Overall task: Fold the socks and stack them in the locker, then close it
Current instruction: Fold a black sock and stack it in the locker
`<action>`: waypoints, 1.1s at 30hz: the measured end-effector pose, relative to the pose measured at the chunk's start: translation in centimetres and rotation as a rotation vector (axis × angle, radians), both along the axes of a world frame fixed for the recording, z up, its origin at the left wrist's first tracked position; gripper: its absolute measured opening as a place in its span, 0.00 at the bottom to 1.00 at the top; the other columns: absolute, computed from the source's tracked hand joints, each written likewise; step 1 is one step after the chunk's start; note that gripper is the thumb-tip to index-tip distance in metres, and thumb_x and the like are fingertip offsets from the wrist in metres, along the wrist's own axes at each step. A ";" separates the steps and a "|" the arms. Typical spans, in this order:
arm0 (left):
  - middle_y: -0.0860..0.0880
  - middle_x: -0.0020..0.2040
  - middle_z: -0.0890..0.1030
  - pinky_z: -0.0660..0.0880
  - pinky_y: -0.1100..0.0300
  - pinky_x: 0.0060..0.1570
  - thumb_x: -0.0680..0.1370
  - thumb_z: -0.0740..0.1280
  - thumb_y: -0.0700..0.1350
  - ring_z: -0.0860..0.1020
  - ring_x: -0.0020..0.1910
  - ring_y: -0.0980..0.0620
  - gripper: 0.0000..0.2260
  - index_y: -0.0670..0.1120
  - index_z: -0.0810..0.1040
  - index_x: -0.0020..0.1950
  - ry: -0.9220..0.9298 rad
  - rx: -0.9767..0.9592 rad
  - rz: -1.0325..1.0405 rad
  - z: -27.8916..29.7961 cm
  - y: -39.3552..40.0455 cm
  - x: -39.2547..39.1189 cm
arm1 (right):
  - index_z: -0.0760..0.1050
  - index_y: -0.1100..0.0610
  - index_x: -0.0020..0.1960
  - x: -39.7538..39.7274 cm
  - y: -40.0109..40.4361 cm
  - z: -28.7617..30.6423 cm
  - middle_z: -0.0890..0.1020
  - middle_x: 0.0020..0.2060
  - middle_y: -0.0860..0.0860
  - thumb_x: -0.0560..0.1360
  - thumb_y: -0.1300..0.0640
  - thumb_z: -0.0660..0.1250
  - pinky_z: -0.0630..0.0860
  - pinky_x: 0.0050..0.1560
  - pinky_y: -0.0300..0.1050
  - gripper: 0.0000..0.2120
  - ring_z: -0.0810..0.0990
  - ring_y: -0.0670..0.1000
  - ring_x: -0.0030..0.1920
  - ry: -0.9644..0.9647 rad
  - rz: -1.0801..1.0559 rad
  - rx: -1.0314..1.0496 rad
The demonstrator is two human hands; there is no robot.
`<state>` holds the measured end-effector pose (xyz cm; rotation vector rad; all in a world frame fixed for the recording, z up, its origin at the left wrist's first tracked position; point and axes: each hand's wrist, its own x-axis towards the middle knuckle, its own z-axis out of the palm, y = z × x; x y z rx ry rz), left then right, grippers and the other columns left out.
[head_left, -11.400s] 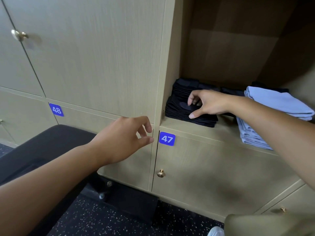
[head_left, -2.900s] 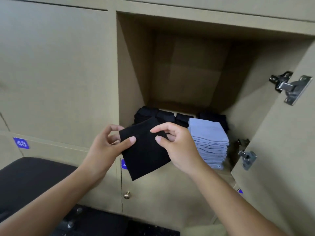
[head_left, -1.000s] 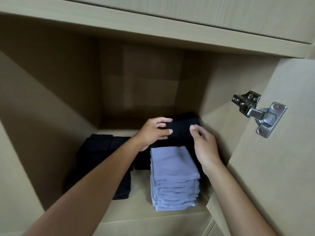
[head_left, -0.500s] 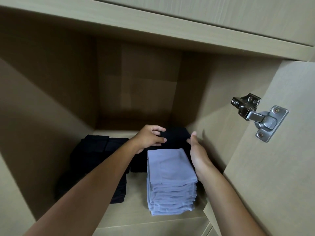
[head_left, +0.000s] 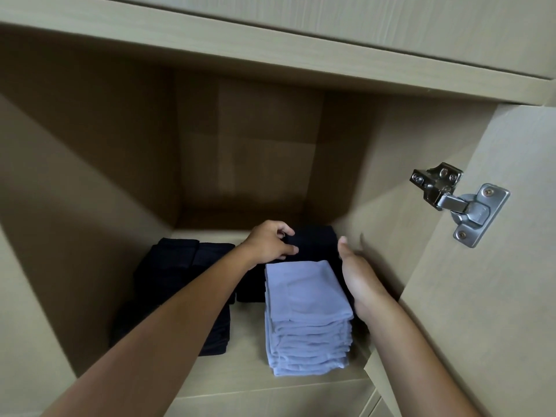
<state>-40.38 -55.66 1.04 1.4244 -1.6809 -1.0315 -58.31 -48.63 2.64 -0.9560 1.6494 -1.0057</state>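
Both my arms reach into the open wooden locker (head_left: pixel 90 182). A folded black sock (head_left: pixel 316 240) lies on top of a black stack at the back right. My left hand (head_left: pixel 267 242) holds its left edge, thumb and fingers curled over it. Beside the sock's right side my right hand (head_left: pixel 358 278) lies flat with straight fingers, touching the stack. A tall stack of folded light blue socks (head_left: pixel 307 320) stands in front of it. More black sock stacks (head_left: pixel 180 272) fill the left of the shelf.
The locker door (head_left: pixel 496 296) stands open at the right, its metal hinge (head_left: pixel 460 203) sticking out near my right arm. The shelf floor (head_left: pixel 246 380) shows bare wood at the front. The upper half of the locker holds nothing.
The black sock came from in front of the locker to the back right stack. Over the last second my hands lowered onto it, and my right hand flattened against its side.
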 end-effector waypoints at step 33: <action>0.57 0.41 0.85 0.78 0.63 0.43 0.79 0.71 0.48 0.83 0.39 0.56 0.03 0.55 0.83 0.52 -0.301 -0.255 0.423 1.9 30.8 13.1 | 0.76 0.49 0.52 9.7 11.5 -0.8 0.81 0.38 0.42 0.76 0.57 0.71 0.74 0.49 0.41 0.07 0.78 0.44 0.48 0.345 0.572 -0.862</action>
